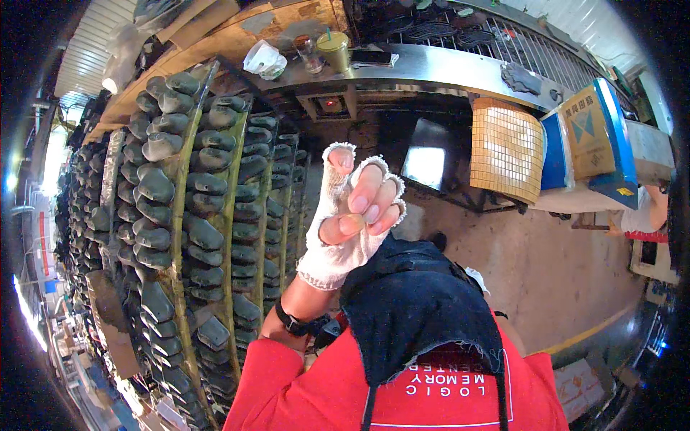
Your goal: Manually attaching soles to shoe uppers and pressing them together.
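My left hand (359, 205), in a white knitted glove with bare fingertips, is raised before my body, palm side up. Its thumb and most fingers curl together, while one finger stands apart; nothing shows between them. A rack of dark shoe lasts (154, 185) stands close to its left, and the hand looks apart from it. My right hand is almost wholly hidden behind the black apron (424, 309); only a bit of white, probably its glove (476, 279), peeks out beside the cloth, so its fingers are out of sight.
Ahead runs a metal counter (445, 63) bearing a lidded cup with straw (332, 50), a glass jar (307, 54), a white plastic bag (264, 59) and a phone (372, 57). A tiled bamboo mat (507, 151) hangs at right, near a cardboard carton (589, 133) and blue panel (624, 161).
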Tool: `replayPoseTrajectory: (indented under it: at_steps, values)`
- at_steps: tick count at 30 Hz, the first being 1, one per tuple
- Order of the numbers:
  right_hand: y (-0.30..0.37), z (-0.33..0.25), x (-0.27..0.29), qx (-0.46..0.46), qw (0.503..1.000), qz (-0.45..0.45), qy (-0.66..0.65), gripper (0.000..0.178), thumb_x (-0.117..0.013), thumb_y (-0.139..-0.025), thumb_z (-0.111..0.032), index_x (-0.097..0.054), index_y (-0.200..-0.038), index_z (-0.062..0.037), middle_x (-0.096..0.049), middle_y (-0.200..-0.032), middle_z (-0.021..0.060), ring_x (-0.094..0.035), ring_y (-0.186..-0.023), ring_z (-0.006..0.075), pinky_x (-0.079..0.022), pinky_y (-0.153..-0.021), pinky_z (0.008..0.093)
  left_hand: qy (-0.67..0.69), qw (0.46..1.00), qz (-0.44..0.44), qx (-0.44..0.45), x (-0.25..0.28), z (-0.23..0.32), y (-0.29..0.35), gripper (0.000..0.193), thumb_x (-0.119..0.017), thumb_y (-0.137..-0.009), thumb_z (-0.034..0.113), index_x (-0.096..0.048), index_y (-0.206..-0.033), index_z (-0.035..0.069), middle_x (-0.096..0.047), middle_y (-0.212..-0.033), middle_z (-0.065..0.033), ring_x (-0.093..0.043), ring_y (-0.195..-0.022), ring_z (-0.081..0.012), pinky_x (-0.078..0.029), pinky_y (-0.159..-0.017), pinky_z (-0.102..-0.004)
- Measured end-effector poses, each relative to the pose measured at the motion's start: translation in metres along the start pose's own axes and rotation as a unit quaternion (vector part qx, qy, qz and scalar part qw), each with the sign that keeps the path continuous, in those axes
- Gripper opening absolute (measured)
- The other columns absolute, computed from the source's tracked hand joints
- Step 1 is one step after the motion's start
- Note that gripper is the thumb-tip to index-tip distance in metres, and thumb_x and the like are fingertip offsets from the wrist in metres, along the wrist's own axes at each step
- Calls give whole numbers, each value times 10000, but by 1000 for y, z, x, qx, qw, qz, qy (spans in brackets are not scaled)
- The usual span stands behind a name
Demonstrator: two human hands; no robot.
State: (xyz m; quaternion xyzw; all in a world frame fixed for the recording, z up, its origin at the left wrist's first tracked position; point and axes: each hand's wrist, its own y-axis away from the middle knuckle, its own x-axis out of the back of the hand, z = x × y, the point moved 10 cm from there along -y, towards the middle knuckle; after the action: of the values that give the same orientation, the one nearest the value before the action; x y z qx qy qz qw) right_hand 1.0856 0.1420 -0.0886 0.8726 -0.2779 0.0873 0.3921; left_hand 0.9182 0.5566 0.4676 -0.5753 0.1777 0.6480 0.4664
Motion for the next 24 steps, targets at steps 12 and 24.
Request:
replayPoseTrajectory:
  at_steps: [12, 24]
  values:
    - [-15, -96, 66, 83, 979, 159, -93, 145, -646, -994, -193, -682, -1030, -57, -667, -829, 7, -620, -722, 93, -481, -637, 256, -83, 992, 96, 6, 19, -2, -1, 406, -836, -837, 96, -513, -1075, 156, -572, -869, 25, -572, -780, -124, -465, -638, -243]
    - [243, -624, 50, 526, 848, 1, -60, 243, -681, -919, 66, -690, -1159, 32, -702, -1196, 120, -670, -1047, 180, -520, -947, 316, -224, 964, 143, -18, 19, -11, -4, 286, -781, -881, 69, -528, -1000, 130, -633, -889, -15, -596, -764, -133, -472, -631, -266]
